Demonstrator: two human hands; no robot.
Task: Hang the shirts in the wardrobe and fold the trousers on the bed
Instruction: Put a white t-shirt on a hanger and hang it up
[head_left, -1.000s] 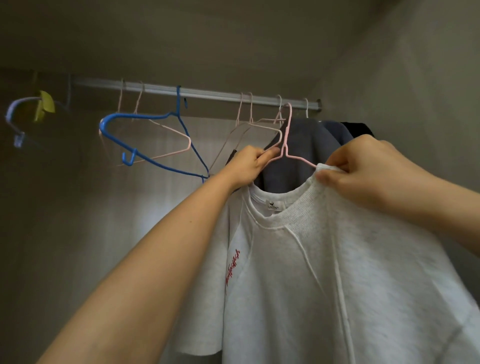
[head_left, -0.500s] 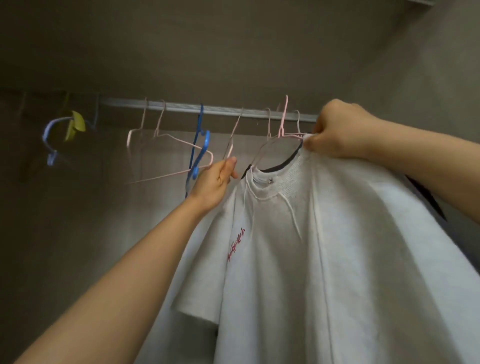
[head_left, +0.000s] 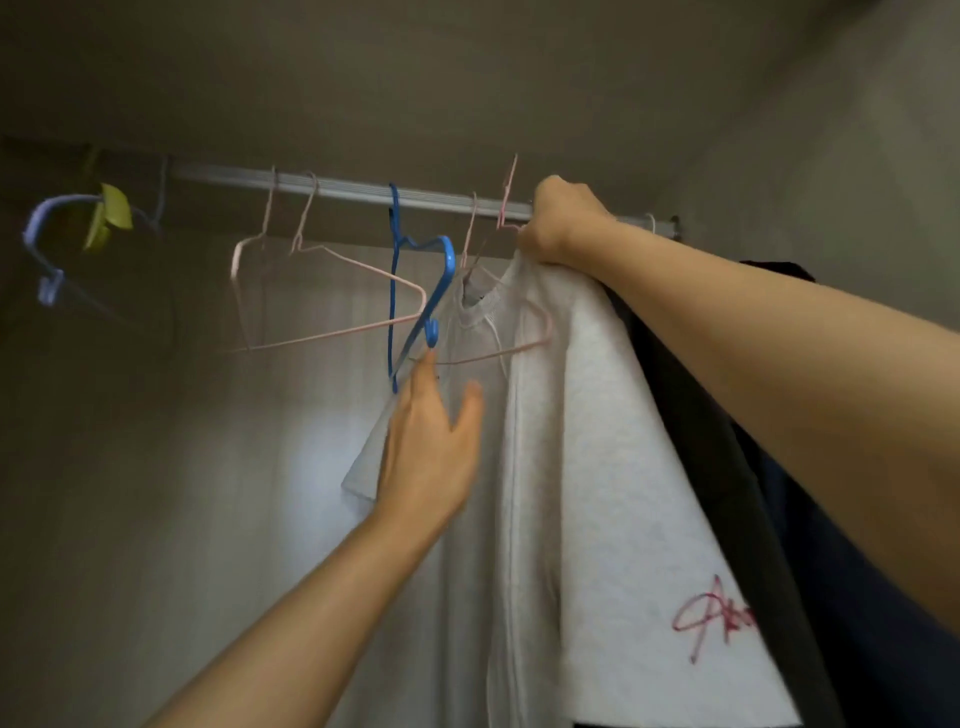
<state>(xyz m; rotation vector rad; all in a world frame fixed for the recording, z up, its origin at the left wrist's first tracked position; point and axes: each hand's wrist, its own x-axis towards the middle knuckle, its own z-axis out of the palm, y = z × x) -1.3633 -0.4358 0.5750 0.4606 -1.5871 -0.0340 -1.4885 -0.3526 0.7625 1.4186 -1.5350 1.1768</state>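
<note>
Shirt (head_left: 597, 467) hangs white and edge-on just under the rail (head_left: 353, 189). Its shoulder is bunched in the right hand (head_left: 558, 223), whose fingers are curled tight round the cloth. The fist is up against the rail, likely to carry the weight while the hanger's hook (head_left: 511, 182) goes over. That hook stands above the rail line, and I cannot tell whether it is seated.

Left hand (head_left: 431, 447) is lower, fingers straight and spread, holding nothing. One fingertip is at the lower tip of the blue hanger (head_left: 415, 291); whether it touches I cannot tell. My guess is that it is there to keep the empty hangers clear of the shirt's sleeve. Trousers and bed are out of view.

Counted:
- one white shirt
- four pink hangers (head_left: 311, 338) by their hooks, one of them the shirt's
- one blue hanger
- one lilac hanger (head_left: 47, 244) far left, with one yellow-green clip (head_left: 109, 215) on it
- one pale hook (head_left: 649, 223) near the rail's right end

Dark clothes (head_left: 727, 415) hang behind the right arm, at least two pieces, black and navy.
</note>
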